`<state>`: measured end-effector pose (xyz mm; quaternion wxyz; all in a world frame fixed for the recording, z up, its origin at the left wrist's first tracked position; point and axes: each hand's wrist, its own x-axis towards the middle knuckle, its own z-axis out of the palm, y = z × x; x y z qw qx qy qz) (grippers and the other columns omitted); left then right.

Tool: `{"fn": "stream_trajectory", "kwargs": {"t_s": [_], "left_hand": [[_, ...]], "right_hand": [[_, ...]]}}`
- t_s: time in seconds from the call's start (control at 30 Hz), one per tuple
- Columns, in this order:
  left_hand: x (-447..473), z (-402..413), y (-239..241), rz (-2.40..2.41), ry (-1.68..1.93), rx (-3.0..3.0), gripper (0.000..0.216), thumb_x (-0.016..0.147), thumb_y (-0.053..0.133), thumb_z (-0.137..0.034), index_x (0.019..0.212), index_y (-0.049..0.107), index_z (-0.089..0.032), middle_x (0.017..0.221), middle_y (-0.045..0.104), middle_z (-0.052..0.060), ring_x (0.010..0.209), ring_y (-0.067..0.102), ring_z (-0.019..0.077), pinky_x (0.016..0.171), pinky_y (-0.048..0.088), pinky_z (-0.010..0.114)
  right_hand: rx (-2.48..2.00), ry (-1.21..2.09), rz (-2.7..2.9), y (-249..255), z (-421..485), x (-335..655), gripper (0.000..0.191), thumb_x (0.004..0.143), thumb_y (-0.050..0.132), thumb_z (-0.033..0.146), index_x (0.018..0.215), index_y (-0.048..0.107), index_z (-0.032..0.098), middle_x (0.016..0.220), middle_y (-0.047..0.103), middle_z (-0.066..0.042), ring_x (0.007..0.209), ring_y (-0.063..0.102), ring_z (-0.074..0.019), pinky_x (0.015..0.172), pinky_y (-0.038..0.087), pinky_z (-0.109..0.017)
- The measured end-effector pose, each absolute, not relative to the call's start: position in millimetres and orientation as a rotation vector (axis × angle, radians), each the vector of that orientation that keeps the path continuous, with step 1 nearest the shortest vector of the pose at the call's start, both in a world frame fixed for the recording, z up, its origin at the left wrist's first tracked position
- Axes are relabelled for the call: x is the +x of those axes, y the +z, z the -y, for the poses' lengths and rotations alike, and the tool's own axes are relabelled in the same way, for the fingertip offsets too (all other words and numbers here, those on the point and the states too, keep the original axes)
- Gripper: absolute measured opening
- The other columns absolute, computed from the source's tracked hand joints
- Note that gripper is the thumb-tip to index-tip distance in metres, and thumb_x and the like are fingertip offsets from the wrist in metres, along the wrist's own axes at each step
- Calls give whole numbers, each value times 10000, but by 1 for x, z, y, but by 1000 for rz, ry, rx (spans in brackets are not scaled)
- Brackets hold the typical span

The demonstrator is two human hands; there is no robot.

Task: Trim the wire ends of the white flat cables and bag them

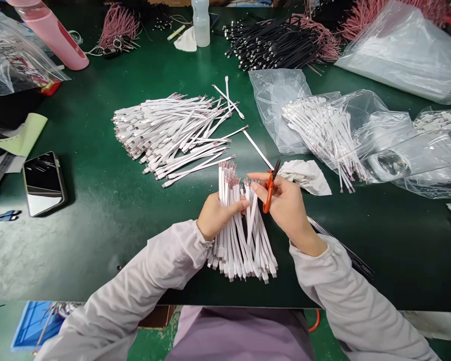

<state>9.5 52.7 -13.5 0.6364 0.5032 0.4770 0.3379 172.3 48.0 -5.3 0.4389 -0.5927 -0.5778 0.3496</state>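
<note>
i'm watching the left hand (218, 216) closing around a bundle of flat white cables (244, 250), its long axis running away from the body above the dark green surface (78, 260), while the right hand (285, 203) is pinching orange-handled thread snips (269, 193) just beside the bundle's frayed pink wire ends (228, 173).

Bright overhead light (glare on workbench (82, 240))

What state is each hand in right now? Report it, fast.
Left hand: closed, holding a bundle of white flat cables.
Right hand: closed, holding orange-handled snips.
</note>
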Motion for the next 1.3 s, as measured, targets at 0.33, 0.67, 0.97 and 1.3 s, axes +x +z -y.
{"fn": "stream_trajectory", "kwargs": {"t_s": [0.33, 0.67, 0.97, 1.3], "left_hand": [[10, -53, -12, -1117, 759, 1164, 225, 738, 734, -350, 658, 655, -156, 657, 659, 20, 664, 608, 163, 758, 488, 291], [5, -56, -19, -1071, 728, 973, 379, 729, 753, -378, 1017, 735, -133, 881, 742, 64, 829, 669, 205, 842, 507, 335], [7, -55, -18, -1125, 753, 901, 374, 625, 841, -350, 902, 728, -126, 940, 746, 87, 864, 684, 233, 835, 531, 365], [7, -54, -15, -1155, 762, 932, 316, 653, 822, -348, 851, 702, -133, 897, 736, 75, 811, 677, 217, 783, 534, 343]], "right_hand": [[-1408, 589, 1610, -2, -45, 170, 177, 850, 576, 206, 951, 721, 194, 783, 639, -25, 680, 568, -146, 677, 467, -296], [-1521, 854, 1396, -7, -50, 172, 162, 802, 658, 341, 782, 681, 182, 814, 688, -34, 749, 608, -172, 739, 470, -323], [-1490, 635, 1512, -6, -48, 174, 252, 878, 567, 278, 1073, 713, 218, 927, 705, -51, 758, 604, -170, 773, 494, -351], [-1391, 572, 1612, -4, -43, 171, 216, 845, 554, 160, 948, 736, 213, 783, 640, -17, 670, 562, -144, 683, 476, -297]]}}
